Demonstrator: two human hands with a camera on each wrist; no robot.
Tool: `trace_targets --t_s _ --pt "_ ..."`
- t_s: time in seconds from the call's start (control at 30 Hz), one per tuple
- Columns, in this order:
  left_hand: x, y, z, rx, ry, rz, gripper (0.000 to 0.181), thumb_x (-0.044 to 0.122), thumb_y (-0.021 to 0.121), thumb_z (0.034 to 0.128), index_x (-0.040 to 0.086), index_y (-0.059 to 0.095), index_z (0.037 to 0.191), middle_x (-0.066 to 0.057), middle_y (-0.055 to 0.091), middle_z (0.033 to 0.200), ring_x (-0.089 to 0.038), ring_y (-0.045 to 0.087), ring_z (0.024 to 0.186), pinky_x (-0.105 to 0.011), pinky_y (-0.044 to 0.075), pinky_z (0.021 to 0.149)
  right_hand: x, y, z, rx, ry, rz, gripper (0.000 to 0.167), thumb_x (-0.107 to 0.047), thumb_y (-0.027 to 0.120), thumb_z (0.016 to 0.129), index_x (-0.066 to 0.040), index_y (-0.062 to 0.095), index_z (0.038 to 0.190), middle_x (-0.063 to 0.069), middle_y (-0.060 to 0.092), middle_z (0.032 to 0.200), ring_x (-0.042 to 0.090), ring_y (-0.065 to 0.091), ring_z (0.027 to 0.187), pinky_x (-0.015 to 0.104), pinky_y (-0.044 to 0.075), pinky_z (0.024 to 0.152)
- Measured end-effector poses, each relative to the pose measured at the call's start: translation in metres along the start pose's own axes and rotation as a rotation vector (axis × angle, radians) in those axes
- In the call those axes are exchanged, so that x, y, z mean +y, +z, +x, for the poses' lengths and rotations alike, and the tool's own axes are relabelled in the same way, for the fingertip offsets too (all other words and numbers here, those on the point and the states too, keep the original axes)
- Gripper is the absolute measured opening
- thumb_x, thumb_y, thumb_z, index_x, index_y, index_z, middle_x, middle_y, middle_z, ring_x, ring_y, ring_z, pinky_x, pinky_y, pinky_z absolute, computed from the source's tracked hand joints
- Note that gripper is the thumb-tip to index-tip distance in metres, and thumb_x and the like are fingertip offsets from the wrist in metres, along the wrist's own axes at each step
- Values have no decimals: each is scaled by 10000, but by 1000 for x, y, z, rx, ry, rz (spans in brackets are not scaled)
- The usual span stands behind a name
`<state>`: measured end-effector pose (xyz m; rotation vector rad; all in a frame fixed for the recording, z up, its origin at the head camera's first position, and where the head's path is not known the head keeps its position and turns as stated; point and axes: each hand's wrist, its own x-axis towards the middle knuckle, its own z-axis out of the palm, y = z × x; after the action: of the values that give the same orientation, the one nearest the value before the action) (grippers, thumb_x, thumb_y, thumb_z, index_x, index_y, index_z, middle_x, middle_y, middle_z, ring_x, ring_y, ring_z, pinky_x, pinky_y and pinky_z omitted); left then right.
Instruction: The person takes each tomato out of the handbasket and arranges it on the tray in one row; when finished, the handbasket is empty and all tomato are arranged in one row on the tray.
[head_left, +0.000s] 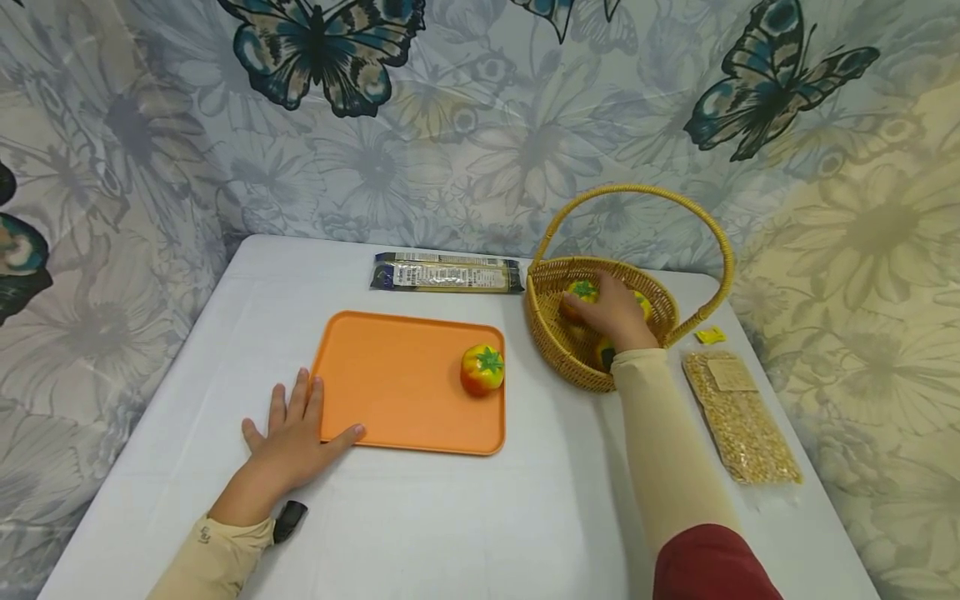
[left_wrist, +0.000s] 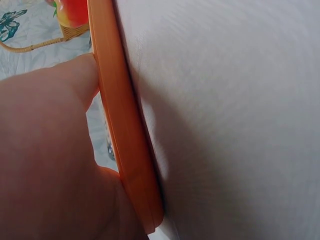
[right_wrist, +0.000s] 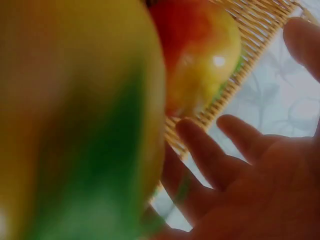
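An orange tray (head_left: 405, 383) lies on the white table, with a red-yellow toy fruit (head_left: 482, 370) with a green star-shaped top near its right edge. My left hand (head_left: 288, 450) is spread at the tray's lower left corner, its fingers and thumb touching the rim; the left wrist view shows the tray's side (left_wrist: 122, 115) against the hand. My right hand (head_left: 617, 315) reaches into the wicker basket (head_left: 558, 350), thumb and fingers around a similar fruit (head_left: 583, 291). In the right wrist view its fingers (right_wrist: 207, 155) are spread beside a fruit (right_wrist: 200, 55), with no closed grip visible.
More fruit (head_left: 642, 305) lies in the basket, whose tall handle (head_left: 637, 188) arches above it. A long dark-ended packet (head_left: 450, 275) lies behind the tray. Right of the basket are a bag of yellow kernels (head_left: 742, 425) and a small yellow packet (head_left: 710, 335).
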<state>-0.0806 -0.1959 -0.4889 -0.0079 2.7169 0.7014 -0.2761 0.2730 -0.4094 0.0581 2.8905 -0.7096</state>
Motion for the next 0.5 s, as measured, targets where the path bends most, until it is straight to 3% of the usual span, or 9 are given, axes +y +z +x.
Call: trace_targets --t_s 0.23,0.5 --pt "0 -2 0 2 4 5 1232 845 485 940 -35 38 1677 -227 -182 1734 -569 -215 1526 -891 -171 989 2 3 5 -4 -7 -48 998 -587 649 998 -5 207 1677 324 305 1651 527 353 1469 731 267 1148" --pt "-1 0 1 0 4 5 1211 820 498 955 -36 37 1677 -230 -177 1734 -570 -208 1528 -890 -164 996 4 6 8 -79 48 -89 976 -548 642 1021 -17 165 1687 309 291 1661 536 347 1468 792 57 1162"
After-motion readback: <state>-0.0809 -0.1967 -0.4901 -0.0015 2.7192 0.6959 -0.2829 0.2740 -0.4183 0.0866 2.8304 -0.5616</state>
